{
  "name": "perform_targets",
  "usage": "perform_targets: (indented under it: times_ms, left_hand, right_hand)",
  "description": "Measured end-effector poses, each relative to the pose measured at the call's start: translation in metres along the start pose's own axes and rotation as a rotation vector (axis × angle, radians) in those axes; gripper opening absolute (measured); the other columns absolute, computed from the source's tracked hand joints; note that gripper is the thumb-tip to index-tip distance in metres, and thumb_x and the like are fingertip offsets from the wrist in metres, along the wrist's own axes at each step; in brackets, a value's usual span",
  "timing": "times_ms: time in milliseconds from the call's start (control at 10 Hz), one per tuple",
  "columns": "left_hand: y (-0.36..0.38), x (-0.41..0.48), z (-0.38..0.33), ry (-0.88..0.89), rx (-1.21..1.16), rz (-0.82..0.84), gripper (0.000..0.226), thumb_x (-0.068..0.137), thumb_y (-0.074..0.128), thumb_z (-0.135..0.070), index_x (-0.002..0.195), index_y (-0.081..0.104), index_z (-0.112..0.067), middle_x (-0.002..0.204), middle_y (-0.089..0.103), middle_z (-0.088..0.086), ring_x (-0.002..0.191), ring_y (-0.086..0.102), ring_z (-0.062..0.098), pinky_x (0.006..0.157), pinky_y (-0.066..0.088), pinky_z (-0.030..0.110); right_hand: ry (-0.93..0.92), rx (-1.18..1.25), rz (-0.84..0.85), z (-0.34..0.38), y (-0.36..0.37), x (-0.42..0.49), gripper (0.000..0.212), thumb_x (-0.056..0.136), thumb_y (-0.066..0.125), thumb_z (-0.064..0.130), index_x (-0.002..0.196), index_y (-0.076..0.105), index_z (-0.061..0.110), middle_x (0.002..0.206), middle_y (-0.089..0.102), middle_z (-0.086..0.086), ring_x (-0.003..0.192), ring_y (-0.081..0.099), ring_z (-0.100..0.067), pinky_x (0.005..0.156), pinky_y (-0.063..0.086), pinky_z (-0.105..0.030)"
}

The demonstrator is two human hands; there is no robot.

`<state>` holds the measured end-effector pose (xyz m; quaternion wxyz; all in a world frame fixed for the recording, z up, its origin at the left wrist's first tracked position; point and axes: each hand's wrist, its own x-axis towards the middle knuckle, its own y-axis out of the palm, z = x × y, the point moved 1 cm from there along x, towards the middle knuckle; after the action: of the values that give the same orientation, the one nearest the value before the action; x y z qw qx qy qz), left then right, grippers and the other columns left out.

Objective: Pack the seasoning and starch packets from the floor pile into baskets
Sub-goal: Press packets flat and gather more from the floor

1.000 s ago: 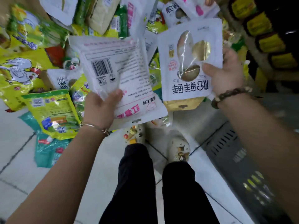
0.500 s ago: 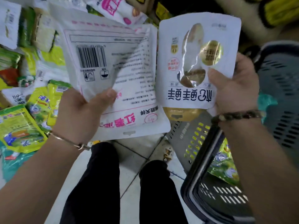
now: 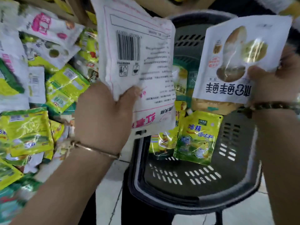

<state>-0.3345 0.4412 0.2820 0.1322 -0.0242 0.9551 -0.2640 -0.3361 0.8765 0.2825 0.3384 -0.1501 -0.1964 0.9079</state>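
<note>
My left hand (image 3: 103, 117) grips a large white packet with a barcode and pink print (image 3: 138, 59), held over the left rim of a dark plastic basket (image 3: 194, 198). My right hand (image 3: 276, 83) pinches a smaller white pouch with a gold seal and dark lettering (image 3: 240, 59) above the basket's right side. Inside the basket lie yellow-green seasoning packets (image 3: 196, 138). The floor pile of packets (image 3: 48, 88) spreads out at the left.
Pale floor tiles (image 3: 107, 192) show below the pile and beside the basket. My dark trouser legs (image 3: 129, 213) are at the bottom centre. Yellow goods and boxes (image 3: 162, 4) stand behind the basket at the top.
The view has swung right, so the basket now sits under both held packets. Both hands moved with their packets over the basket; grips are unchanged.
</note>
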Motion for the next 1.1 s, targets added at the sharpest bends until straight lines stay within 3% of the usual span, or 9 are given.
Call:
perform_targets:
  times_ms: [200,300,400,500,600,700,800,900,1100]
  left_hand:
    - [0.087,0.002,-0.041,0.160,0.470,0.061,0.036,0.095,0.052,-0.030,0.105,0.056,0.004,0.079,0.059,0.020,0.082,0.060,0.042,0.059,0.028,0.032]
    - [0.128,0.011,-0.042,0.070,0.625,0.190,0.048,0.098,0.043,-0.036,0.137,0.037,-0.009,0.105,0.061,0.018,0.101,0.057,0.038,0.066,0.027,0.033]
    - [0.164,0.027,-0.028,0.002,0.676,0.247,0.049,0.098,0.044,-0.033,0.141,0.031,-0.013,0.115,0.061,0.016,0.106,0.057,0.037,0.068,0.029,0.034]
    - [0.187,0.041,-0.011,-0.136,0.595,0.260,0.045,0.097,0.047,-0.029,0.136,0.038,-0.008,0.121,0.059,0.017,0.112,0.055,0.036,0.077,0.039,0.036]
    - [0.211,0.057,0.024,-0.405,0.084,0.218,0.038,0.092,0.057,-0.020,0.124,0.052,0.000,0.121,0.060,0.016,0.111,0.057,0.028,0.083,0.042,0.028]
    - [0.224,0.063,0.051,-0.535,-0.055,0.112,0.039,0.083,0.064,-0.029,0.116,0.061,-0.010,0.115,0.065,0.005,0.100,0.061,0.019,0.081,0.046,0.024]
    - [0.230,0.065,0.058,-0.476,0.036,0.035,0.052,0.076,0.067,-0.040,0.120,0.058,-0.015,0.116,0.065,0.002,0.102,0.061,0.021,0.089,0.049,0.033]
    - [0.230,0.063,0.056,-0.249,0.057,-0.065,0.076,0.075,0.068,-0.025,0.141,0.035,-0.012,0.140,0.041,0.009,0.126,0.044,0.024,0.106,0.038,0.036]
    - [0.239,0.036,0.072,0.358,0.815,0.140,0.066,0.088,0.048,-0.050,0.146,0.030,-0.025,0.156,0.015,0.017,0.143,0.012,0.038,0.114,0.005,0.048]
  right_hand:
    - [0.032,-0.442,0.052,-0.007,0.102,-0.030,0.042,0.079,0.056,0.004,0.120,0.056,0.009,0.104,0.056,0.008,0.094,0.052,-0.005,0.077,0.038,-0.011]
    - [0.022,-0.557,0.037,-0.027,0.125,-0.028,0.038,0.082,0.055,0.007,0.120,0.057,0.012,0.116,0.063,-0.002,0.105,0.057,-0.018,0.084,0.040,-0.019]
    - [0.082,-0.647,0.074,-0.047,0.124,-0.019,0.039,0.086,0.050,0.008,0.124,0.053,0.014,0.124,0.060,-0.007,0.114,0.054,-0.024,0.078,0.034,-0.018]
    - [0.096,-0.577,0.104,-0.069,0.138,-0.021,0.039,0.087,0.049,0.005,0.126,0.051,0.013,0.123,0.060,-0.008,0.113,0.055,-0.023,0.068,0.029,-0.009]
    - [0.152,-0.504,0.084,-0.089,0.144,-0.020,0.046,0.090,0.047,0.004,0.134,0.043,0.016,0.122,0.062,-0.007,0.110,0.057,-0.022,0.075,0.036,-0.014]
    - [0.129,-0.551,0.122,-0.106,0.150,-0.018,0.051,0.093,0.044,0.005,0.141,0.033,0.020,0.130,0.057,-0.007,0.117,0.055,-0.023,0.087,0.041,-0.024]
    - [0.003,-0.705,0.163,-0.119,0.152,-0.016,0.053,0.094,0.044,0.008,0.145,0.029,0.017,0.147,0.036,-0.009,0.132,0.039,-0.025,0.104,0.034,-0.031]
    - [-0.185,-0.980,0.171,-0.121,0.152,-0.023,0.058,0.092,0.048,0.016,0.146,0.029,0.018,0.156,0.016,-0.011,0.143,0.018,-0.027,0.115,0.013,-0.043]
    - [-0.232,-1.234,0.633,-0.145,0.157,-0.053,0.061,0.098,0.018,0.052,0.150,-0.004,0.030,0.157,-0.018,-0.003,0.144,-0.018,-0.024,0.107,-0.013,-0.064]
